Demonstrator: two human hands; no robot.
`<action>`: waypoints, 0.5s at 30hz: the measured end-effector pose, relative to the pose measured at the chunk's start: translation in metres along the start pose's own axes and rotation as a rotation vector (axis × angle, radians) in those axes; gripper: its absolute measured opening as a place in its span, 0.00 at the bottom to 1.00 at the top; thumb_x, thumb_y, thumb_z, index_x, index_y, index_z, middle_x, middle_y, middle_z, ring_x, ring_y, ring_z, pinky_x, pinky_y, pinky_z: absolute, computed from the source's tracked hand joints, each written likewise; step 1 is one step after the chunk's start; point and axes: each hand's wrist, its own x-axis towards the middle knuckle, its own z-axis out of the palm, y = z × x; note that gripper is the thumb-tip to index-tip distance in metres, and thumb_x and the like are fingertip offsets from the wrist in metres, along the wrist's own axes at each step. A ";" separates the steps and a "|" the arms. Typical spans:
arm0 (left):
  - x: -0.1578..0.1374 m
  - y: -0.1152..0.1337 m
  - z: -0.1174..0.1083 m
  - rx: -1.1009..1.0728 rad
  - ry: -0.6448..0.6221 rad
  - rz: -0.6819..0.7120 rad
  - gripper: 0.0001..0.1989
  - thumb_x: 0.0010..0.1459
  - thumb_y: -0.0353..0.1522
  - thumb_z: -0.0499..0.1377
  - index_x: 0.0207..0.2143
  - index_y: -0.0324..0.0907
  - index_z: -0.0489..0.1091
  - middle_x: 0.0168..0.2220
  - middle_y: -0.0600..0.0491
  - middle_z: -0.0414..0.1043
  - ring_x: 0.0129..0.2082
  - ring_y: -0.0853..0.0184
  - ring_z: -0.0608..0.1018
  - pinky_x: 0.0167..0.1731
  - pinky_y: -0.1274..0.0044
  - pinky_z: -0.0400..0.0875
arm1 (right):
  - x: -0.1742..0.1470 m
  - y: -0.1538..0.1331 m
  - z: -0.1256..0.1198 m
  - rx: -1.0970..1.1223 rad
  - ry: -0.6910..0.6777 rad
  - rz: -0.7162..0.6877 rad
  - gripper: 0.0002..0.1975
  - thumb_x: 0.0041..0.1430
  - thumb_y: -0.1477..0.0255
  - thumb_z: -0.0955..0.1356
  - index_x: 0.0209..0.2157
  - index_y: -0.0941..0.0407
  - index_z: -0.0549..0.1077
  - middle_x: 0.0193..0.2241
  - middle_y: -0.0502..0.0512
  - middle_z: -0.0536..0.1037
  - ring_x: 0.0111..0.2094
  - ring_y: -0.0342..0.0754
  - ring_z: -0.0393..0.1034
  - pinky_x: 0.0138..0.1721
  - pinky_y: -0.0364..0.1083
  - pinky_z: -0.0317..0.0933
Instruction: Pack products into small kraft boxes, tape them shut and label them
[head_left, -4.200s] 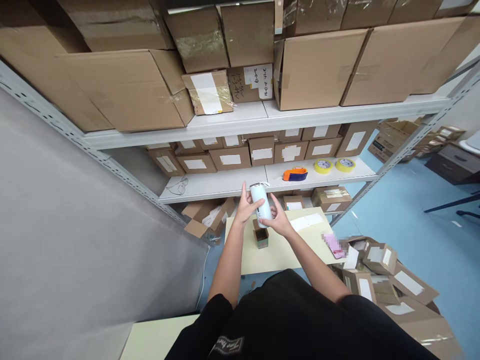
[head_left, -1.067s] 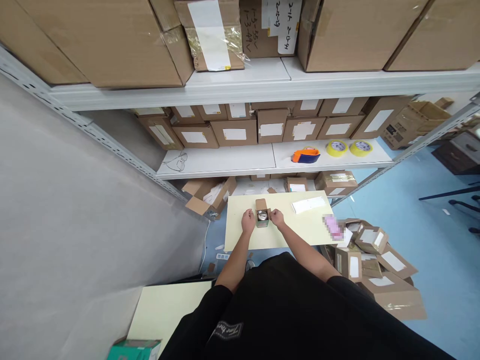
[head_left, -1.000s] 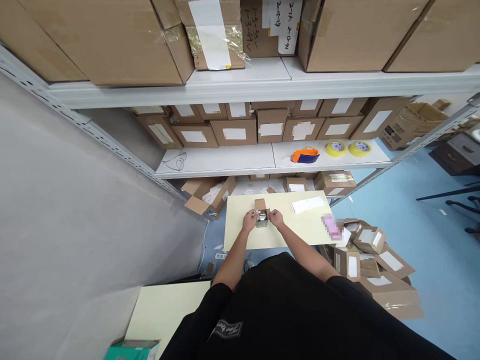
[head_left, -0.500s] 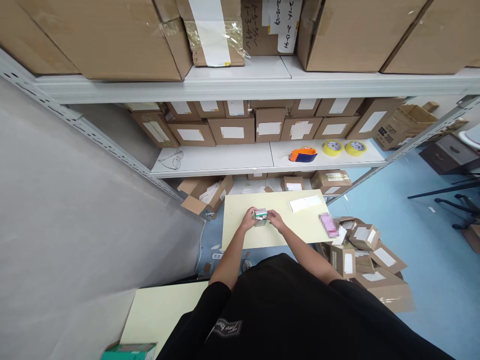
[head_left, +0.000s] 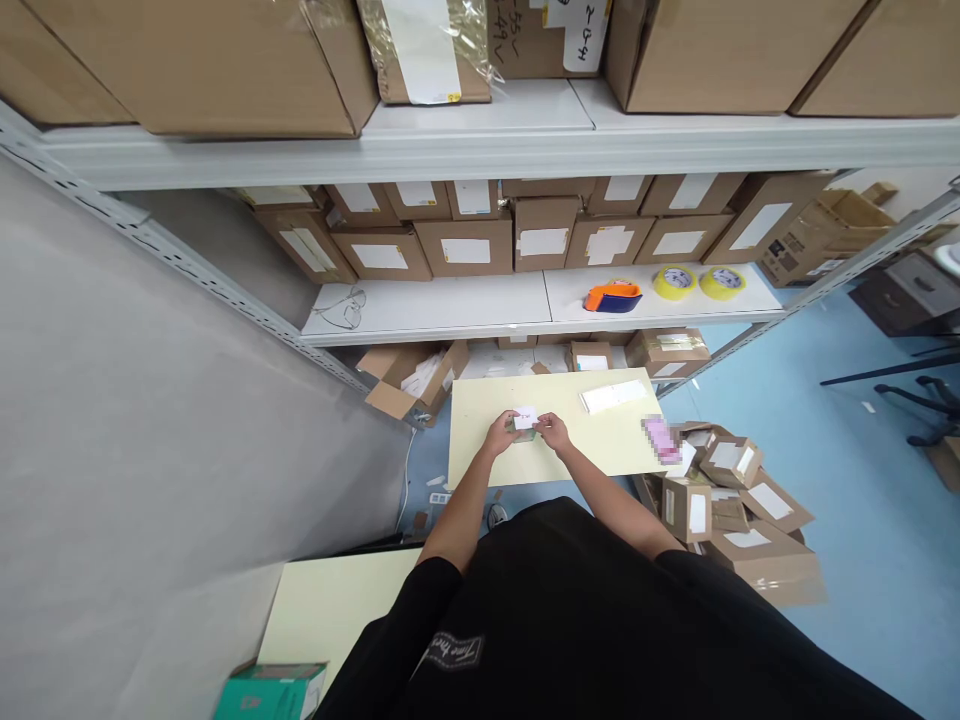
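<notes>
Over the pale yellow table my left hand (head_left: 500, 434) is closed on the left side of a small greenish box (head_left: 524, 436). A white piece with faint reddish marks (head_left: 526, 417) lies over the top of the box; whether it is a loose card or a flap I cannot tell. Fingers bent, my right hand (head_left: 553, 432) pinches at the right edge of the white piece and box. A long white flat box (head_left: 613, 397) rests on the table to the right, beyond my right hand.
The table (head_left: 480, 465) stands before a metal shelf holding cardboard boxes (head_left: 463, 248), an orange and blue tape dispenser (head_left: 613, 297) and yellow tape rolls (head_left: 674, 282). An open carton (head_left: 394, 400) is at the left, a box pile (head_left: 750, 520) on the right floor. A pixelated pink item (head_left: 661, 440) lies at the table's right edge.
The white piece with reddish marks now shows over the box, where a white and green top showed before. Both hands stay at the box. The view has tilted slightly.
</notes>
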 end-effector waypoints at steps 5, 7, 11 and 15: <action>-0.001 -0.012 0.006 -0.050 0.080 -0.024 0.26 0.55 0.35 0.69 0.56 0.43 0.70 0.59 0.42 0.75 0.58 0.55 0.79 0.58 0.64 0.73 | -0.005 0.010 0.005 0.061 -0.037 0.028 0.21 0.49 0.60 0.73 0.45 0.53 0.78 0.37 0.53 0.84 0.41 0.52 0.77 0.46 0.51 0.70; 0.001 -0.018 0.007 -0.066 0.124 -0.037 0.31 0.58 0.34 0.67 0.63 0.43 0.66 0.61 0.40 0.73 0.62 0.56 0.76 0.61 0.64 0.71 | -0.005 0.011 0.008 0.111 -0.068 0.033 0.22 0.50 0.59 0.73 0.45 0.53 0.79 0.42 0.56 0.84 0.44 0.54 0.77 0.48 0.51 0.70; 0.010 -0.024 -0.006 -0.070 0.089 -0.036 0.34 0.61 0.36 0.65 0.68 0.40 0.64 0.64 0.39 0.72 0.66 0.55 0.72 0.64 0.63 0.67 | 0.000 0.003 0.025 0.171 -0.114 0.059 0.24 0.50 0.57 0.74 0.46 0.54 0.80 0.46 0.58 0.84 0.48 0.56 0.77 0.49 0.52 0.70; 0.023 -0.019 -0.048 0.017 0.156 -0.072 0.36 0.60 0.37 0.66 0.69 0.39 0.64 0.63 0.41 0.73 0.63 0.54 0.75 0.65 0.62 0.65 | 0.018 -0.017 0.067 0.158 -0.164 0.039 0.24 0.52 0.55 0.74 0.47 0.53 0.80 0.47 0.58 0.83 0.48 0.56 0.76 0.48 0.52 0.70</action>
